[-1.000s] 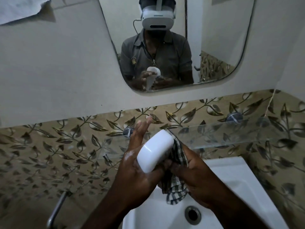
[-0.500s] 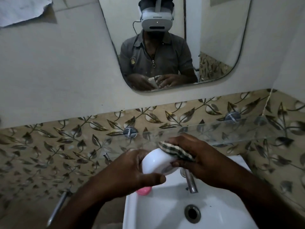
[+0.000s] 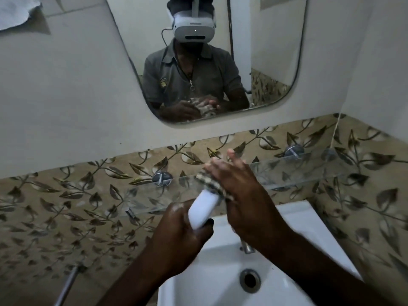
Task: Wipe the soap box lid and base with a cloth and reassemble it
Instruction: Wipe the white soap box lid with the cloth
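Above the sink [image 3: 309, 219], the left hand [image 3: 176, 237] grips the white soap box piece [image 3: 204, 209] tilted up, likely bracing it. The right hand [image 3: 242, 195], fingers straight, presses the checked cloth [image 3: 210, 184] against it.

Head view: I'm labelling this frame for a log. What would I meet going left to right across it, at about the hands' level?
Metal pipe → left hand → white box part → right hand → right shelf mount.

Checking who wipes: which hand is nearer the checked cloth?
Right. The right hand presses on the checked cloth; the left hand grips the white soap box piece below it.
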### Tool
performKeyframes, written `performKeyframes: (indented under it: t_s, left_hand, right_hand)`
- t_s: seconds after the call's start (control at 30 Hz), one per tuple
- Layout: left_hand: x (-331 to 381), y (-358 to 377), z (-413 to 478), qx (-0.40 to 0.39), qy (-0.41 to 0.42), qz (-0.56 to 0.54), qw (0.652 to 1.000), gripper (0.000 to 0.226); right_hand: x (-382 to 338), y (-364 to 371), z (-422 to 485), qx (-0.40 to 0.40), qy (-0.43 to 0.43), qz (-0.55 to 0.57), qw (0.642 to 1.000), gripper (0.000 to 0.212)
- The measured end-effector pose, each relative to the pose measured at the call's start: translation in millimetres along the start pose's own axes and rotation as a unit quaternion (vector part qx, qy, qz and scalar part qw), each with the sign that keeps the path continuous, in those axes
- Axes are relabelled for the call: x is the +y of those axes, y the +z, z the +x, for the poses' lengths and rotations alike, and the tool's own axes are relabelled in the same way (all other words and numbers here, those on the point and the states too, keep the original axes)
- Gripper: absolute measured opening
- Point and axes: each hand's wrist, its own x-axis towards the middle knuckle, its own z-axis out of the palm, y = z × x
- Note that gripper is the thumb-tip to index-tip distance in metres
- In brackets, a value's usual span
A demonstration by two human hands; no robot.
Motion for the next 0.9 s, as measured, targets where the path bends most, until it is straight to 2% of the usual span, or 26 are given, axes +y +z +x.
performKeyframes:
  t_s: [0.03, 0.1, 0.2, 0.27, 0.33, 0.4, 0.43, 0.5, 0.57, 0.6, 0.63, 0.7, 0.77, 0.8, 0.87, 0.9]
  left_hand:
    - [-1.4, 3.1, 0.1, 0.000, -0.006, -0.002, 1.000, 0.015]
    - [1.4, 6.2, 3.3, -0.006, 0.009, -0.025, 1.000, 0.014]
    - [-0.8, 4.5, 5.4, 0.005, 0.079, -0.042, 0.996, 0.030]
    - [-3.1, 1.4, 1.0, 0.002, 0.066, -0.045, 0.997, 0.018]
    - [-4.0, 1.3, -2.4, 0.004, 0.009, -0.026, 1.000, 0.009]
    - [-4.5, 1.7, -0.9, -0.002, -0.010, -0.016, 1.000, 0.016]
    - [-2.3, 0.9, 2.2, 0.002, -0.005, -0.019, 1.000, 0.017]
    - [0.0, -3.3, 6.6, 0.002, 0.047, -0.042, 0.998, 0.007]
    - [-3.2, -6.5, 6.3, 0.027, 0.093, -0.051, 0.994, 0.018]
    - [-4.6, -7.1, 4.2, 0.035, 0.081, -0.053, 0.995, 0.014]
    - [-5.1, -6.7, 2.2, 0.045, 0.052, -0.062, 0.996, 0.007]
    - [-3.1, -3.3, -0.5, 0.069, -0.009, -0.041, 0.997, 0.016]
    - [-3.3, -1.5, 1.6, 0.056, -0.012, -0.035, 0.998, 0.015]
    - [-2.2, -3.2, 3.1, 0.050, 0.010, -0.040, 0.998, 0.012]
    - [-5.6, -6.7, 6.2, 0.035, 0.080, -0.043, 0.995, 0.004]
    - [-7.6, -7.8, 5.6, 0.039, 0.101, -0.043, 0.993, 0.008]
  right_hand:
    - [-1.7, 2.4, 0.2, 0.010, 0.038, 0.006, 0.999, 0.070]
    - [-21.4, 11.4, -8.9, 0.016, 0.046, -0.018, 0.999, 0.071]
    - [-44.7, 17.3, -26.6, -0.009, -0.058, -0.037, 0.998, 0.067]
    - [-28.2, 13.5, -22.1, -0.009, -0.081, -0.030, 0.996, 0.063]
    - [-7.6, 8.5, -8.9, 0.019, 0.005, -0.003, 1.000, 0.063]
    - [-11.1, 8.6, -3.3, 0.029, 0.072, 0.002, 0.997, 0.066]
    - [-22.7, 11.1, -4.6, 0.032, 0.065, -0.016, 0.997, 0.067]
    - [-46.1, 18.0, -13.7, 0.025, -0.013, -0.054, 0.998, 0.069]
    - [-53.6, 15.4, -16.5, -0.003, -0.089, -0.050, 0.995, 0.069]
    - [-46.8, 12.5, -12.2, -0.012, -0.104, -0.040, 0.994, 0.067]
    - [-37.2, 8.8, -5.9, -0.014, -0.088, -0.024, 0.996, 0.065]
    - [-20.6, 3.3, 7.1, -0.001, -0.006, 0.018, 1.000, 0.065]
    - [-26.7, 6.2, 8.3, 0.017, 0.045, 0.019, 0.999, 0.066]
    - [-35.8, 10.0, 4.7, 0.024, 0.037, 0.002, 0.999, 0.066]
    - [-52.4, 17.5, -9.3, 0.013, -0.039, -0.026, 0.999, 0.069]
    - [-54.6, 17.7, -13.5, -0.001, -0.077, -0.024, 0.997, 0.068]
